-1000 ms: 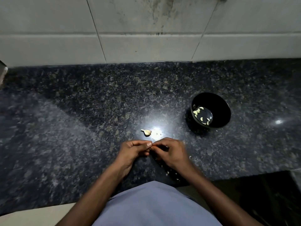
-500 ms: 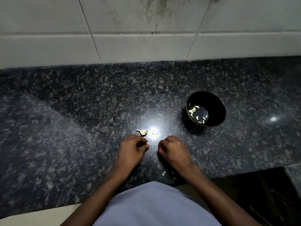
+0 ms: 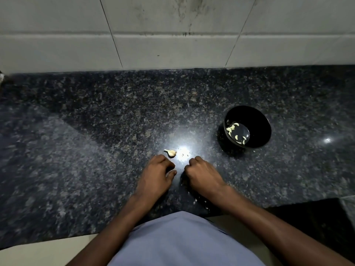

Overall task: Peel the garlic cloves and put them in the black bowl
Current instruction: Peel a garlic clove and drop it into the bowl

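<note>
My left hand [image 3: 156, 174] and right hand [image 3: 201, 174] rest on the bench [image 3: 96, 141] with fingers curled, whether they hold something I cannot tell, just below the unpeeled garlic clove [image 3: 171, 153], while peeled cloves [image 3: 235, 133] lie in the black bowl [image 3: 257, 120] to its right.

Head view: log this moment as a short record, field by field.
surface: dark speckled granite counter against a tiled wall
black bowl: right of the hands, upright, several peeled cloves inside
unpeeled clove: loose on the counter, just beyond the left hand, untouched
left hand: knuckles up, fingers curled under
right hand: knuckles up, fingers curled under
contents of hands: hidden
debris: peel bits near the counter edge
</note>
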